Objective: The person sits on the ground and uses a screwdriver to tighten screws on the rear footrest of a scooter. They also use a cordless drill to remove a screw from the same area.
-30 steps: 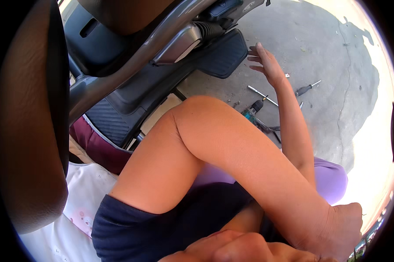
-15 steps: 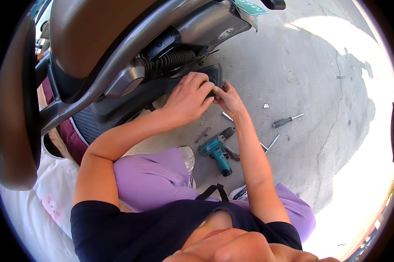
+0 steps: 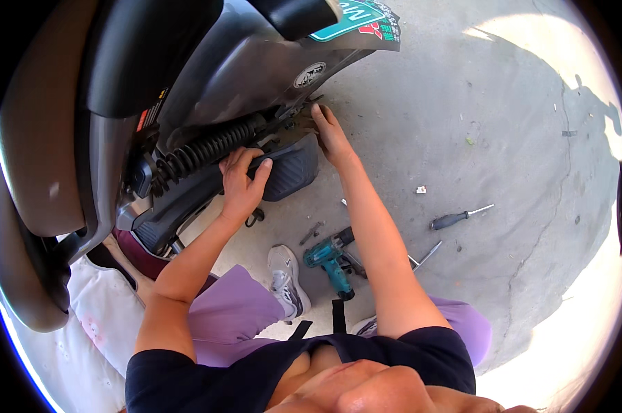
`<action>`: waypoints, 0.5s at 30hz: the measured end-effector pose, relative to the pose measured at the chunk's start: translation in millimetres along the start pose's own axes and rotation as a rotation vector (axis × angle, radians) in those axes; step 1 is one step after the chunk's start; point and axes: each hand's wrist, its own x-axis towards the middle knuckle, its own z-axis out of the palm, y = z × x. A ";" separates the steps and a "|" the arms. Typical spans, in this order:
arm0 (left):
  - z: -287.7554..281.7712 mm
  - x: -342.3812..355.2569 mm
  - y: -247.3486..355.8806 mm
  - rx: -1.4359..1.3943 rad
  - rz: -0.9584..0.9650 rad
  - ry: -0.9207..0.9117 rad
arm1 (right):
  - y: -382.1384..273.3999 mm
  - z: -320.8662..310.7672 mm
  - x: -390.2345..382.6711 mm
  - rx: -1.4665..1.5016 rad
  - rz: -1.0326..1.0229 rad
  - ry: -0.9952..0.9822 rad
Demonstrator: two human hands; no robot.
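Note:
A scooter's long black plastic side panel [image 3: 294, 172], ribbed at its wide end, lies along the lower side of the body below the black coil spring [image 3: 211, 143]. My left hand [image 3: 242, 184] grips the middle of this panel, its fingers curled over the upper edge and its thumb apart on the face. Beside the panel's rear end is my right hand [image 3: 333, 138], thumb raised and apart from the fingers. Some of its fingertips are hidden behind the panel end, and I see nothing held in it.
A teal cordless drill [image 3: 328, 258] lies on the concrete near my shoe [image 3: 285, 279]. Farther right are a dark-handled screwdriver [image 3: 455, 219], a metal rod tool [image 3: 429, 255] and a small white piece [image 3: 420, 189]. The scooter's grey body [image 3: 242, 62] overhangs at upper left.
The view has shifted closer to the scooter's rear. My hands have separated: the left now rests farther forward along the panel, while the right is up by its rear end.

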 end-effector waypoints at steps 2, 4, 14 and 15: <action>5.7 0.4 -1.8 -0.030 -0.017 0.002 | 3.6 12.9 16.8 0.052 -0.025 0.039; 14.6 3.4 0.9 -0.065 -0.007 0.028 | 27.7 -5.0 47.5 -0.054 -0.196 0.090; 17.3 -0.9 4.9 -0.039 -0.039 0.123 | 35.3 23.4 11.5 -0.020 -0.325 0.340; 17.2 0.3 4.5 -0.038 -0.038 0.119 | 34.9 22.4 16.6 -0.205 -0.447 0.367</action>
